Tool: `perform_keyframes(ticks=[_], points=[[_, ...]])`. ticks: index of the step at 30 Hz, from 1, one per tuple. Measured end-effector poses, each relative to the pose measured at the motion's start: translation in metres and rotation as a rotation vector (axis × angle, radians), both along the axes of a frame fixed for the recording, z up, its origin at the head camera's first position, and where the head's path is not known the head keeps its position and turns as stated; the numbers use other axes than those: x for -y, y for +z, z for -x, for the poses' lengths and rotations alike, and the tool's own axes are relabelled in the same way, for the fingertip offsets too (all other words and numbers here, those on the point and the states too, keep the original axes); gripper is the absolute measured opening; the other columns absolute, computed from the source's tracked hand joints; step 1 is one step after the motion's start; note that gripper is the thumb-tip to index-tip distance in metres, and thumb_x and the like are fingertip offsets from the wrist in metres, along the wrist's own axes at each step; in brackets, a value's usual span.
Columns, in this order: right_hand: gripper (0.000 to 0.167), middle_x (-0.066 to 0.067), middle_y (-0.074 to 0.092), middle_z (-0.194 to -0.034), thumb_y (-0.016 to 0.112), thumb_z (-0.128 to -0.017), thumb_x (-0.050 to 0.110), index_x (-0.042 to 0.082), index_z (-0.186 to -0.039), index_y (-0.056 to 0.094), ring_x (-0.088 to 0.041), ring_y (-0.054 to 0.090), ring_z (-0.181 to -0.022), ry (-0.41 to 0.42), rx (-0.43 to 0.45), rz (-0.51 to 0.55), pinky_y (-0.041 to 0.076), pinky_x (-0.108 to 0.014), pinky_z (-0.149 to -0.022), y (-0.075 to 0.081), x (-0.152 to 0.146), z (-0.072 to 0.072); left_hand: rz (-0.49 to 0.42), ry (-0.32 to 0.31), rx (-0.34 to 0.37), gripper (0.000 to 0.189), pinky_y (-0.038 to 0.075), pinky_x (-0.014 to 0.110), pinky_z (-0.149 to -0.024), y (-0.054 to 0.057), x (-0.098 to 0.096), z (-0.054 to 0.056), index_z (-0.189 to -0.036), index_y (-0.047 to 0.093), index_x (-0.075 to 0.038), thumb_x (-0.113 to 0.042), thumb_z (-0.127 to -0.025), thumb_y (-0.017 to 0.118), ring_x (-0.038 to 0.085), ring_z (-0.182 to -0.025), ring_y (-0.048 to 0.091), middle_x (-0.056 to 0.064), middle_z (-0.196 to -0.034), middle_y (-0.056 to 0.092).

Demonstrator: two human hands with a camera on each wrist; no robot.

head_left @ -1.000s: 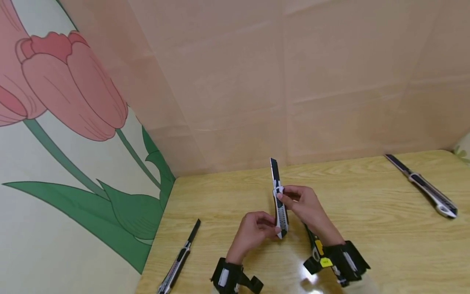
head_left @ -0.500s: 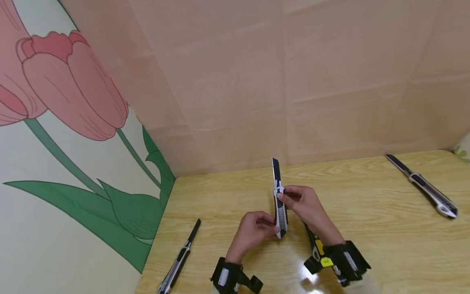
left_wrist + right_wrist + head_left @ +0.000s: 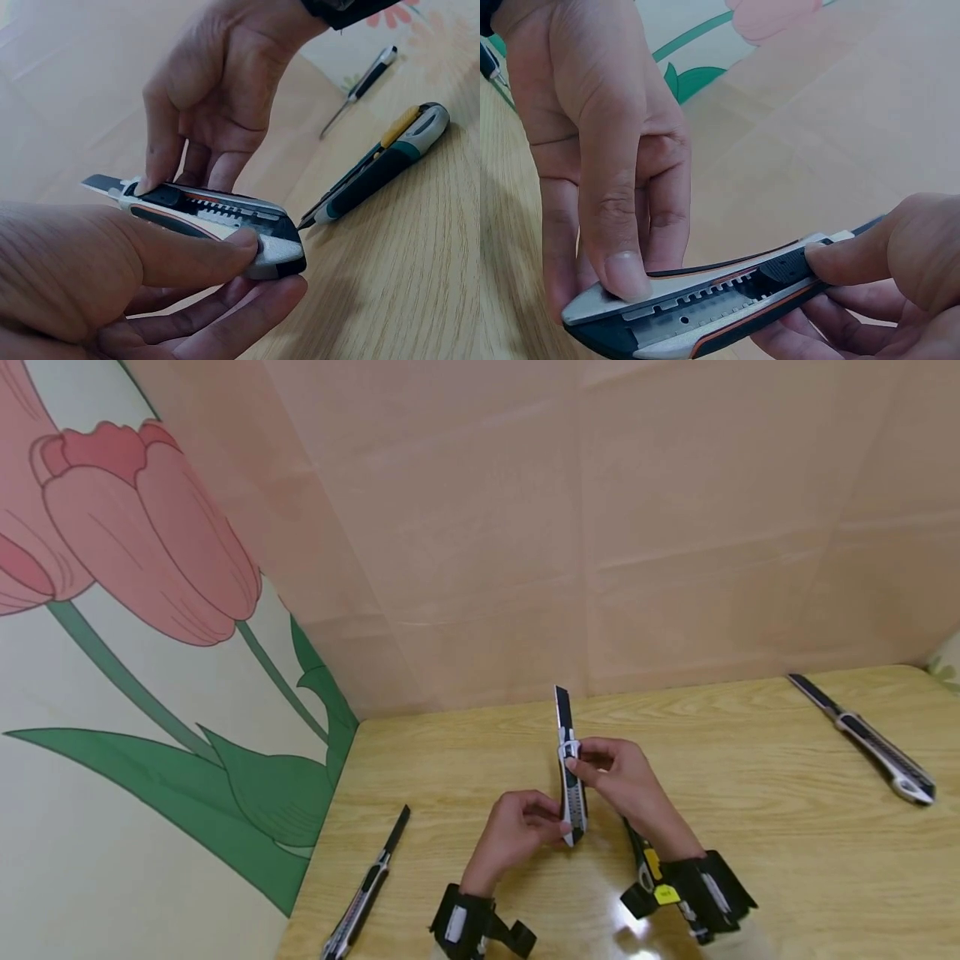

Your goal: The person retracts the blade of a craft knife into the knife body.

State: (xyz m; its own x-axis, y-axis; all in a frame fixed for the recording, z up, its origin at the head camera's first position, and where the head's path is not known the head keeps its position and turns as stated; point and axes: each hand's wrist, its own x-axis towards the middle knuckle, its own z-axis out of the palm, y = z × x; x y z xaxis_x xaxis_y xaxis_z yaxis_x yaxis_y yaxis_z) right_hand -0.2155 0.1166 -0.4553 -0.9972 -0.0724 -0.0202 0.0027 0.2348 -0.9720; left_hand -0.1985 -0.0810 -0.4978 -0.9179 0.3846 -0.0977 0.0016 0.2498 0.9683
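Knife (image 3: 573, 793) nudged, orange trim (image 3: 739, 328) wrist views only

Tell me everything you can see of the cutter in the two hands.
The cutter has a silver-white body with black parts and orange trim, a notched, metal-looking channel and a ribbed black slider. Its dark, slant-tipped blade is extended, pointing forward. It appears raised off the wooden table. The left hand pinches the tail end; the right hand grips it further forward, thumb at the slider.
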Motion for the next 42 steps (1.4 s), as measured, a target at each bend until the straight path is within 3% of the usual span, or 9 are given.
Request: perform_keyframes(ticks=[11, 26, 42], points=[[0.028, -0.016, 0.067, -0.113, 0.067, -0.1, 0.014, -0.002, -0.123, 0.067, -0.025, 0.063, -0.097, 0.018, -0.01, -0.008, 0.06, -0.036, -0.084, -0.0003, -0.0019, 0.0002, -0.009, -0.005, -0.006, 0.014, 0.058, 0.023, -0.069, 0.0009, -0.001, -0.0007, -0.099, 0.074, -0.004, -0.005, -0.087, 0.081, 0.012, -0.079, 0.072, 0.001, -0.09, 0.075], [0.042, -0.015, 0.069, -0.116, 0.069, -0.099, 0.032, -0.001, -0.124, 0.068, -0.023, 0.071, -0.098, 0.003, 0.048, 0.012, 0.058, -0.046, -0.09, 0.0012, -0.0035, -0.0005, 0.027, 0.026, -0.073, 0.012, 0.057, 0.023, -0.067, 0.0068, 0.0007, -0.0003, -0.099, 0.076, -0.005, -0.006, -0.088, 0.08, 0.01, -0.076, 0.071, 0.0, -0.091, 0.075], [0.033, -0.015, 0.071, -0.116, 0.07, -0.099, 0.021, -0.002, -0.123, 0.069, -0.024, 0.07, -0.1, 0.005, -0.009, -0.037, 0.06, -0.036, -0.085, -0.0014, -0.0019, -0.0003, 0.016, 0.023, -0.075, 0.013, 0.057, 0.024, -0.068, 0.0039, 0.0007, 0.0007, -0.099, 0.075, -0.004, -0.006, -0.087, 0.081, 0.011, -0.076, 0.071, 0.001, -0.091, 0.074]])
